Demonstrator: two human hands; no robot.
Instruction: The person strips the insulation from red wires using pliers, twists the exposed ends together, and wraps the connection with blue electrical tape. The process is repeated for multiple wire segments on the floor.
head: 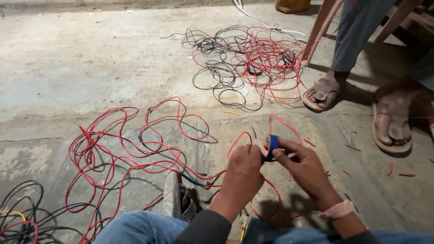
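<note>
Grey concrete floor [90, 58] lay under everything, rough and stained, with a few cracks. Long red wire [135, 156] looped all over it in front of the person. A second heap of red and black wires [246, 61] sat farther off, near another person's sandalled feet [323, 92]. Small cut bits of red wire [350, 147] were scattered on the floor by those feet.

The left hand [242, 174] was closed around the red wire, close to the right hand [305, 167]. The right hand's fingers [282, 147] pinched a small blue roll of tape [272, 147], held just above the floor between the two hands. A pale band [337, 210] was tied round the right wrist.

Part of the tape roll was hidden behind the fingers. A dark tangle of wires [22, 212] was cut off at the bottom left corner. The other person showed only from the legs down. A yellow basket [292, 5] was cut off at the top edge. The spot where tape met wire was hard to make out.
</note>
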